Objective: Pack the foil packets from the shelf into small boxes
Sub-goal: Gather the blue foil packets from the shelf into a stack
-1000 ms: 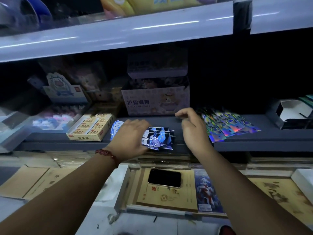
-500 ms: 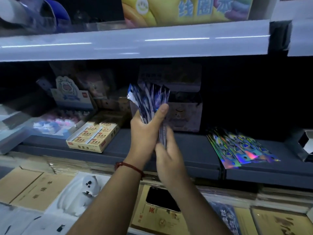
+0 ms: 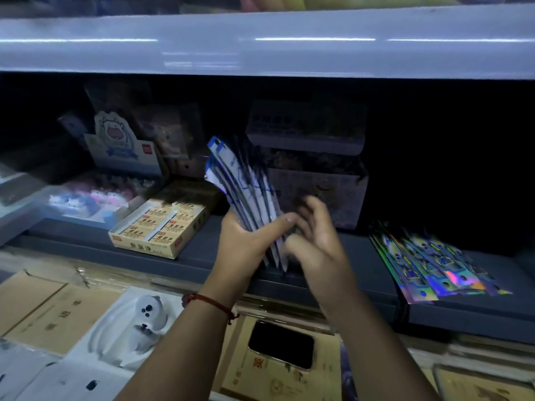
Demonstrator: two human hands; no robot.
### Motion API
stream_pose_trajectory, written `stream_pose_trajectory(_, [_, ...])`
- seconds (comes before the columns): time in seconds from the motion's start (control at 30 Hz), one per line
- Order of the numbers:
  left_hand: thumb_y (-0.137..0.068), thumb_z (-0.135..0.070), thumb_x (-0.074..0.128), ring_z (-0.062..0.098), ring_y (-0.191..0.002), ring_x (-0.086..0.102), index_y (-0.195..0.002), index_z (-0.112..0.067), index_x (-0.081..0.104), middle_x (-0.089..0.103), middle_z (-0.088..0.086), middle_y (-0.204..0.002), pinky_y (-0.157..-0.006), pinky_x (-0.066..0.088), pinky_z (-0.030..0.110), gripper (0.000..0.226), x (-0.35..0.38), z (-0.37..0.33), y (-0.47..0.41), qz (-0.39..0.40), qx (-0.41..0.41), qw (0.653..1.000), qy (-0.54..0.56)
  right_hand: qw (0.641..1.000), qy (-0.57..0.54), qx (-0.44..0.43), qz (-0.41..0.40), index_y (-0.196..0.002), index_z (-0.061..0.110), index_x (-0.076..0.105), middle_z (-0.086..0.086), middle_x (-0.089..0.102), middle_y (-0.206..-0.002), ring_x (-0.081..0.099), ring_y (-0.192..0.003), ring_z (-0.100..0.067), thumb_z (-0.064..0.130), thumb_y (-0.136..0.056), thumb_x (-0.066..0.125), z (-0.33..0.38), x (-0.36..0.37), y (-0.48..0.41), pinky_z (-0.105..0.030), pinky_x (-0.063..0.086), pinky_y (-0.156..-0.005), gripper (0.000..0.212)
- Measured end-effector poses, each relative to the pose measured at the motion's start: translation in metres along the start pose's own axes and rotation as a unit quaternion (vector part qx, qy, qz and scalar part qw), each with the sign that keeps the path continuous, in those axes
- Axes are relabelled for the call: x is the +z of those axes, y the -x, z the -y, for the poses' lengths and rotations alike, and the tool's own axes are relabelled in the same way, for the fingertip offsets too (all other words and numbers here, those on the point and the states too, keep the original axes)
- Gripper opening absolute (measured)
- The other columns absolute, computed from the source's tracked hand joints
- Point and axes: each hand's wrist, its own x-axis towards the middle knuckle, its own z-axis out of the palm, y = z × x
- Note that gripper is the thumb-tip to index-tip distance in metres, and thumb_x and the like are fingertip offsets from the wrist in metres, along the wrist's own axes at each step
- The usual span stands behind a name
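On my feed the foil packets [image 3: 246, 198] fanned at centre read as thin glossy film. The holographic packets [image 3: 434, 264] lying to the right have a mirror-bright rainbow sheen. The shelf [image 3: 202, 253] looks dark and matt. The upper shelf edge [image 3: 260, 47] is smooth and glossy, streaked with reflections. The eraser box [image 3: 162, 227] at left is matt cardboard. Near me, the phone [image 3: 280, 345] shows a glossy black face on a matt paper cover [image 3: 275, 380].

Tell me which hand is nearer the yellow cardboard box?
Left. The left hand, gripping blue-and-white foil packets, is just right of the yellow cardboard box; the right hand is farther right.
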Motion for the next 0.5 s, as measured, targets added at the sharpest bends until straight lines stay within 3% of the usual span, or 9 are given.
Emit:
stream_pose_trajectory(0.13, [-0.083,0.011,0.074,0.023,-0.081,0.074,-0.109,0.003,0.067,0.078,-0.002,-0.086,-0.067,0.057,0.021,0.028,0.001,0.003,-0.002,0.090,0.022,0.992,-0.080,0.999,-0.009,-0.039,0.000,-0.125,0.017,0.055,0.006,0.071,-0.116,0.069,-0.107,-0.005,0.021,-0.092,0.074,0.015,-0.003,-0.004,-0.026,0.055,-0.089,0.039])
stream_pose_trajectory(0.2, [-0.087,0.002,0.070,0.017,-0.083,0.073,-0.115,0.001,0.063,0.077,-0.006,-0.090,-0.069,0.056,0.018,0.029,0.002,0.003,-0.002,0.113,0.044,0.986,-0.115,0.999,0.027,-0.039,-0.024,-0.119,0.021,0.057,0.008,0.073,-0.109,0.070,-0.099,0.000,0.026,-0.087,0.081,0.019,0.003,-0.007,-0.018,0.056,-0.081,0.041])
stream_pose_trajectory(0.3, [-0.088,-0.002,0.067,0.007,-0.109,0.069,-0.132,-0.005,0.059,0.074,-0.006,-0.114,-0.088,0.053,0.017,0.045,0.005,-0.001,-0.001,0.117,0.076,0.984,-0.109,0.998,0.033,-0.035,-0.040,-0.120,0.022,0.057,0.010,0.072,-0.107,0.070,-0.094,0.004,0.024,-0.083,0.084,0.018,0.008,-0.010,-0.012,0.055,-0.078,0.046])
stream_pose_trajectory(0.37, [-0.086,-0.001,0.066,0.006,-0.110,0.069,-0.131,-0.004,0.060,0.075,-0.010,-0.114,-0.089,0.053,0.016,0.046,0.004,-0.004,0.001,0.109,0.085,0.985,-0.101,0.998,0.028,-0.036,-0.040,-0.119,0.022,0.057,0.009,0.072,-0.107,0.069,-0.093,0.004,0.022,-0.082,0.085,0.018,0.009,-0.010,-0.011,0.055,-0.076,0.047])
stream_pose_trajectory(0.5, [-0.083,0.009,0.069,0.016,-0.109,0.071,-0.130,-0.002,0.060,0.075,0.004,-0.115,-0.088,0.056,0.025,0.050,-0.003,0.004,0.002,0.085,0.085,0.990,-0.080,0.999,0.023,-0.037,-0.028,-0.123,0.024,0.055,0.008,0.071,-0.116,0.070,-0.104,-0.002,0.028,-0.078,0.089,0.016,0.007,-0.012,-0.025,0.059,-0.087,0.057])
